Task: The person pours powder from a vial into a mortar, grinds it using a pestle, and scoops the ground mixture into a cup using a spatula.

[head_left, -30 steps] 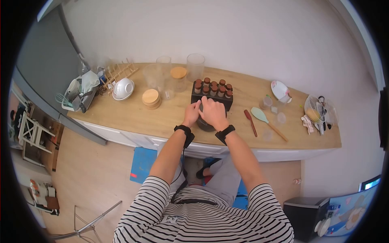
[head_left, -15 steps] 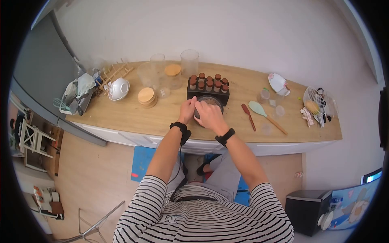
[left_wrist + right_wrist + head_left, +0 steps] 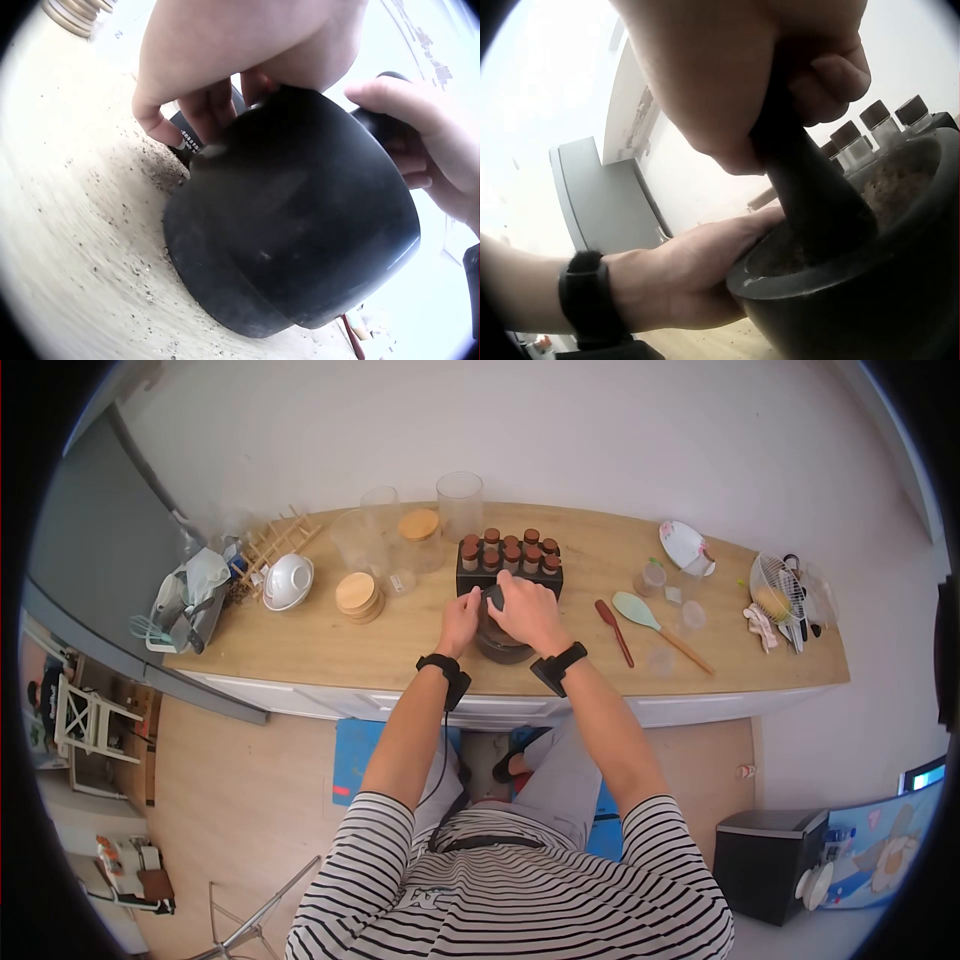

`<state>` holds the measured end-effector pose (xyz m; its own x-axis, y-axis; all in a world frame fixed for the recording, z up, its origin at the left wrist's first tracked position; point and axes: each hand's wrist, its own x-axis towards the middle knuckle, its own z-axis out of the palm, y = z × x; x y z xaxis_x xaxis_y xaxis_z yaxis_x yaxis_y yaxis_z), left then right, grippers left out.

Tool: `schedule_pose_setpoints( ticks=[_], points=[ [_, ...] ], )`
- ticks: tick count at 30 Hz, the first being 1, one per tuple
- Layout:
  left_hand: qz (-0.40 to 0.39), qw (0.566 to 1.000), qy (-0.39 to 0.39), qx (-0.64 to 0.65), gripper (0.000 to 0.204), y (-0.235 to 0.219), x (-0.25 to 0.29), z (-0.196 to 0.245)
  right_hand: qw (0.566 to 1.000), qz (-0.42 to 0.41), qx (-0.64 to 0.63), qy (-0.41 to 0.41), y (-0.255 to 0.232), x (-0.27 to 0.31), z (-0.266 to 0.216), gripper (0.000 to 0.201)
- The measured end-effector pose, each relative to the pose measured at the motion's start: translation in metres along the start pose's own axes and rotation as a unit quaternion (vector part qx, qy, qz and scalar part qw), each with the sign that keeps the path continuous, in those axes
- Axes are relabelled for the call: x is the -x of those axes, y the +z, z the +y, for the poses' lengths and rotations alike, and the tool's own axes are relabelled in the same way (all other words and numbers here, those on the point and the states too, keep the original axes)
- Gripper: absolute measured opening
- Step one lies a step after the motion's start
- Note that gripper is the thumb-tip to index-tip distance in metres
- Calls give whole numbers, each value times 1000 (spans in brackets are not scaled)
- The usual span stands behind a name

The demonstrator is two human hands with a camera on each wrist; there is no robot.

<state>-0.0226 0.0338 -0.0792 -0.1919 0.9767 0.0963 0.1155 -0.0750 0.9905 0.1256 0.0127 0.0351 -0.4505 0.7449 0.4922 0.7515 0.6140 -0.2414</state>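
The wooden bench (image 3: 400, 660) carries a black spice rack (image 3: 470, 586) near mid-length, and just in front, close to the bench's front edge, stands the dark mortar (image 3: 292, 202). The left hand (image 3: 461, 621) holds the mortar's side with bent fingers; the right hand (image 3: 530, 612) is curled round the pestle (image 3: 817, 191), whose head is in the bowl among coarse brown contents (image 3: 896, 191). Crumbs (image 3: 159, 169) dot the wood at the mortar's foot. A hard off-centre push could skid or tip the mortar, bump the rack or flick contents over the rim. Sideways room seems best along the front edge toward the left corner; backward, the rack leaves little.
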Motion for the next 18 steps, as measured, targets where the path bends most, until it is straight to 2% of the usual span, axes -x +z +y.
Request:
schedule_pose_setpoints(
  ticks=[2,4,6,8,10,11,13,14,16,18],
  points=[
    [3,1000,-15,-5,47,-1,-2,7,998,8,-19,64,-6,3,3,31],
    [-11,999,-35,-28,45,-3,3,12,998,6,-34,58,-10,16,-2,31],
    [-10,998,-51,-43,45,-4,5,17,997,29,-67,7,-12,30,-6,30],
    [-8,996,-64,-57,46,-2,4,21,996,21,-81,4,-9,40,4,30],
    [39,989,39,-141,44,4,4,22,989,53,-124,62,-3,45,15,30],
    [38,989,37,-141,44,7,4,23,989,51,-124,64,-3,40,18,30],
    [87,972,35,-215,41,17,2,26,972,-3,-78,223,-5,21,29,32],
    [84,972,32,-216,41,22,4,23,971,-5,-78,227,-8,15,26,32],
    [167,967,51,-185,40,30,3,16,980,-33,5,198,-9,-4,10,35],
    [129,976,40,-171,40,25,6,16,992,-39,-11,117,-5,-11,-9,32]
  ],
)
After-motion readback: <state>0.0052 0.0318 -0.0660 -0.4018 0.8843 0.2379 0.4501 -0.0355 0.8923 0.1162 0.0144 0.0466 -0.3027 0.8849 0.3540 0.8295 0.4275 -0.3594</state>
